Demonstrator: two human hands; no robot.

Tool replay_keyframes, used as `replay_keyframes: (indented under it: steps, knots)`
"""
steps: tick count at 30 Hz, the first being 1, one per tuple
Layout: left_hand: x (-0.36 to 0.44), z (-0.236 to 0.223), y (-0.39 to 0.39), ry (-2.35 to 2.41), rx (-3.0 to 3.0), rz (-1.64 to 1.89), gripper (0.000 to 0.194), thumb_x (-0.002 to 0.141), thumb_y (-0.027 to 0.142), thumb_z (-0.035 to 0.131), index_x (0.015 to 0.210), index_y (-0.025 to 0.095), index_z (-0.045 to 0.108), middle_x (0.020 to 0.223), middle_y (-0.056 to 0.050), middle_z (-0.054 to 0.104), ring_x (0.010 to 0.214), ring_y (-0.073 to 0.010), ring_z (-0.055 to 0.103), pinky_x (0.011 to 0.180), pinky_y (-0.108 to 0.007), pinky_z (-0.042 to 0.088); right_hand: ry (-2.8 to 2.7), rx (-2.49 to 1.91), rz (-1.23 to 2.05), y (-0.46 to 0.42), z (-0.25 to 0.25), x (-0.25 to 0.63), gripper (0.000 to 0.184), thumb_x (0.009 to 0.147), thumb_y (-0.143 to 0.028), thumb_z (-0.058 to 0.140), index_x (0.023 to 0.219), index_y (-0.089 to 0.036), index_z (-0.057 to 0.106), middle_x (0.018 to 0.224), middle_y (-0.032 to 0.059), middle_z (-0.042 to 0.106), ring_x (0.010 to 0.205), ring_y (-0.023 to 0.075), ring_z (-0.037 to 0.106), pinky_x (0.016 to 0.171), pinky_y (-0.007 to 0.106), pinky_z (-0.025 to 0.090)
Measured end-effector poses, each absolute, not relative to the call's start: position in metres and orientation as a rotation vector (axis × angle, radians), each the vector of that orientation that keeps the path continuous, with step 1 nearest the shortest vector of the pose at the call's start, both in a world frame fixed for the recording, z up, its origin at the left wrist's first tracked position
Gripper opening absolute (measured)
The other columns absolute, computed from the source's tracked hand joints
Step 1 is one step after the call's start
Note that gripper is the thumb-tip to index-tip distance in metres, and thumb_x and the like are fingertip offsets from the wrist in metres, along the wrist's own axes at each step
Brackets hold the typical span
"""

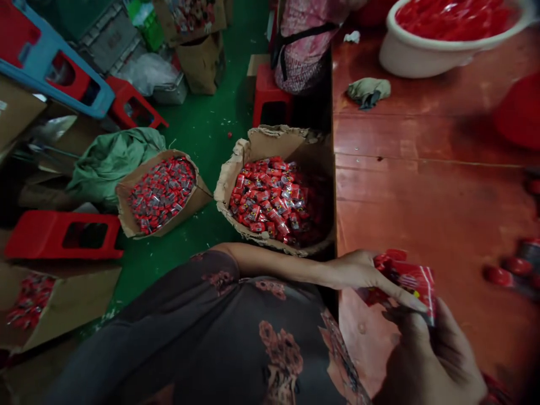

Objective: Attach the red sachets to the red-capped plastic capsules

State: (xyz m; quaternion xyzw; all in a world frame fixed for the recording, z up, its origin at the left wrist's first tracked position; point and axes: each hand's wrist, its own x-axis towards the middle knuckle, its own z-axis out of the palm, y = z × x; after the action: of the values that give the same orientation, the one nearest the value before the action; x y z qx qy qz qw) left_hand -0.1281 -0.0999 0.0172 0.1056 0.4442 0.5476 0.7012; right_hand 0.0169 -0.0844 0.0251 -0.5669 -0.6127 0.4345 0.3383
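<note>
At the table's near edge, my left hand (358, 274) is closed on small red plastic packets, one of them a shiny printed packet (415, 281). My right hand (434, 360) pinches the lower end of that same packet, its fingers partly hidden behind it. Both hands meet over the reddish table (417, 214). Beside the table, left of my hands, a torn-rimmed cardboard box (228, 177) holds a heap of small red wrapped pieces (274, 197).
A white basin (415, 62) of red wrappers and a crumpled cloth (369, 90) sit on the table's far part. Blurred red-capped pieces (517, 267) lie at right. Another person (304, 45) sits beyond the box. A smaller filled box (124, 211) and red stool (37, 233) stand left.
</note>
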Motion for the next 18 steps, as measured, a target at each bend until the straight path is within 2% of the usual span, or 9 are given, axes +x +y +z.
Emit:
replay_keyframes:
  steps: [4,7,9,12,15,18]
  knots:
    - [-0.122,0.012,-0.097,0.893,0.351,1.312,0.043,0.045,0.029,0.091,0.079,0.015,0.067,0.069,0.001,0.063,0.057,-0.0095,0.055,0.050,-0.022,0.043,-1.522,-1.441,1.158,-0.083,0.023,0.026,0.044,0.077,-0.043,0.073,0.118,-0.027,0.071,0.104,0.0082,0.075,0.082,0.0259,0.070,0.087,0.054,0.054]
    - [-0.114,0.013,-0.092,0.953,0.345,1.258,0.043,0.049,0.032,0.090,0.082,0.015,0.069,0.069,0.000,0.064,0.055,-0.0096,0.056,0.051,-0.023,0.045,-1.394,-1.443,1.173,-0.080,0.015,0.038,0.036,0.075,-0.037,0.075,0.105,-0.019,0.075,0.083,0.0027,0.072,0.066,0.0158,0.063,0.071,0.037,0.054]
    - [-0.105,0.015,-0.087,0.974,0.363,1.208,0.040,0.048,0.033,0.091,0.076,0.013,0.069,0.064,0.001,0.063,0.052,-0.0098,0.055,0.049,-0.024,0.044,-1.323,-1.411,1.189,-0.079,0.011,0.046,0.027,0.073,-0.035,0.076,0.093,-0.018,0.075,0.074,-0.0004,0.069,0.061,0.0128,0.060,0.063,0.030,0.050]
    - [-0.088,0.015,-0.075,0.951,0.354,1.202,0.036,0.050,0.031,0.090,0.072,0.013,0.068,0.065,-0.001,0.066,0.054,-0.0108,0.058,0.054,-0.025,0.046,-1.229,-1.325,1.265,-0.075,0.005,0.056,0.017,0.073,-0.034,0.075,0.079,-0.018,0.070,0.072,-0.0019,0.065,0.063,0.0123,0.059,0.062,0.027,0.049]
    - [-0.069,0.010,-0.056,0.981,0.417,1.099,0.030,0.057,0.028,0.088,0.077,0.013,0.070,0.068,-0.002,0.069,0.056,-0.0119,0.060,0.056,-0.025,0.047,-1.103,-1.307,1.283,-0.068,0.001,0.072,0.016,0.075,-0.033,0.072,0.082,-0.020,0.067,0.076,-0.0019,0.066,0.063,0.0119,0.058,0.059,0.026,0.048]
    - [-0.050,0.003,-0.035,0.910,0.387,1.067,0.025,0.065,0.018,0.082,0.086,0.013,0.070,0.081,-0.005,0.073,0.068,-0.0149,0.067,0.070,-0.029,0.053,-0.984,-1.342,1.209,-0.062,-0.007,0.096,0.019,0.078,-0.035,0.070,0.089,-0.020,0.067,0.077,-0.0007,0.066,0.066,0.0131,0.059,0.056,0.025,0.047]
